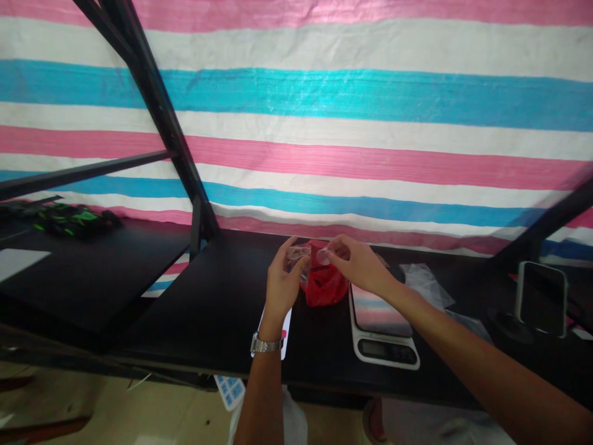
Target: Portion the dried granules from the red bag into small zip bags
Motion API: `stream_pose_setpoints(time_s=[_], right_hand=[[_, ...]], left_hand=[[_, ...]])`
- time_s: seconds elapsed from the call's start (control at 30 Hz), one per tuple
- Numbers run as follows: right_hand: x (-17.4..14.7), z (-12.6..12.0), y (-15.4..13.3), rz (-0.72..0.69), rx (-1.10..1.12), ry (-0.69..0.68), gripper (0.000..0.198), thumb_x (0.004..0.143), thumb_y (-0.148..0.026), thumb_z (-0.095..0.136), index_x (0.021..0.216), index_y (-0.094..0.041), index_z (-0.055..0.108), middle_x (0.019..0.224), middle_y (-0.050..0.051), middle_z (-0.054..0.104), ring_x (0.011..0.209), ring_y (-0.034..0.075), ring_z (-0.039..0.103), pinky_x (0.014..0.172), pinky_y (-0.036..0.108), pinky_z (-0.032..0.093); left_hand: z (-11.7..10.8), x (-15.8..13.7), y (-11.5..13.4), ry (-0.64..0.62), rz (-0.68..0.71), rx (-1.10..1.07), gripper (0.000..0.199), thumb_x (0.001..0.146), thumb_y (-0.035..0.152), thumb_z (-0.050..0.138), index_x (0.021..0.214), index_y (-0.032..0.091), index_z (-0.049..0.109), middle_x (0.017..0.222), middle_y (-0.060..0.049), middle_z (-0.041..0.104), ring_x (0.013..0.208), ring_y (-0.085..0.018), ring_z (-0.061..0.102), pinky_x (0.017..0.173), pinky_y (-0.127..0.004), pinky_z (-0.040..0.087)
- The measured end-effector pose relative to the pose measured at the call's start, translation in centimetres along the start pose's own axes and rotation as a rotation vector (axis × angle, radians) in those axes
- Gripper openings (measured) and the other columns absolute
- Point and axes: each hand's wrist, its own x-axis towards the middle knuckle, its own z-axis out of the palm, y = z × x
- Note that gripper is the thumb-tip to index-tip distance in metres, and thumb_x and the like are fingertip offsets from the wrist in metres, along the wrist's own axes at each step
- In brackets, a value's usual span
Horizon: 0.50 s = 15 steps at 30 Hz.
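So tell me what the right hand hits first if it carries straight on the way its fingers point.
Probably the left hand: the right hand points leftward at the clear plastic both pinch above the red bag. Depth is uncertain.

We cannot tell what the small clear piece (299, 254) pinched above the red bag (324, 285) is; it blurs. Beside the bag, our left hand (281, 285) hides most of a white card (286, 327), and the scale (384, 327) display reads too small.
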Motion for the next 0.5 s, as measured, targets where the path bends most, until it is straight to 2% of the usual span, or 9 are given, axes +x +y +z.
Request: stream_pose_setpoints(time_s=[0.13,0.27,0.37,0.43,0.5], right_hand=[[0.0,2.1,1.3,0.04,-0.195,-0.179,0.007,0.097,-0.024,0.07,0.096,-0.019,0.074,0.099,0.006,0.08,0.086,0.019,0.071,0.077,0.029,0.047],[1.0,4.5,2.4,0.029,-0.356,-0.223,0.014,0.097,-0.014,0.065,0.108,-0.015,0.074,0.117,0.014,0.077,0.102,0.022,0.071,0.088,0.03,0.049],[1.6,5.0,2.7,0.015,-0.355,-0.251,0.018,0.095,-0.01,0.066,0.109,-0.015,0.077,0.121,0.014,0.078,0.111,0.023,0.071,0.097,0.031,0.05],[1.5,4.3,2.7,0.007,-0.323,-0.204,0.021,0.098,-0.012,0.061,0.11,-0.016,0.078,0.124,0.014,0.078,0.116,0.023,0.07,0.104,0.032,0.049],[0.8,3.0,2.6,0.02,-0.21,-0.071,0.026,0.102,-0.015,0.056,0.114,-0.017,0.079,0.123,0.013,0.078,0.116,0.022,0.071,0.107,0.035,0.05]], left_hand=[[-0.9,0.0,0.4,-0.012,0.012,-0.061,0.062,0.085,0.047,0.084,0.139,0.022,0.065,0.119,-0.01,0.08,0.11,-0.023,0.076,0.098,-0.034,0.058],[-0.8,-0.2,0.4,-0.075,0.002,-0.123,0.074,0.085,0.055,0.085,0.147,0.024,0.059,0.118,-0.01,0.08,0.109,-0.022,0.076,0.1,-0.034,0.058],[-0.6,-0.3,0.2,-0.11,-0.046,-0.168,0.084,0.084,0.058,0.085,0.154,0.026,0.053,0.12,-0.01,0.08,0.107,-0.022,0.076,0.098,-0.033,0.058],[-0.4,-0.5,0.0,-0.125,-0.093,-0.202,0.087,0.084,0.059,0.085,0.157,0.028,0.05,0.122,-0.01,0.079,0.109,-0.022,0.076,0.098,-0.032,0.058],[0.0,-0.7,0.0,-0.147,-0.146,-0.248,0.09,0.083,0.06,0.085,0.16,0.031,0.047,0.123,-0.009,0.078,0.11,-0.022,0.076,0.099,-0.033,0.058]])
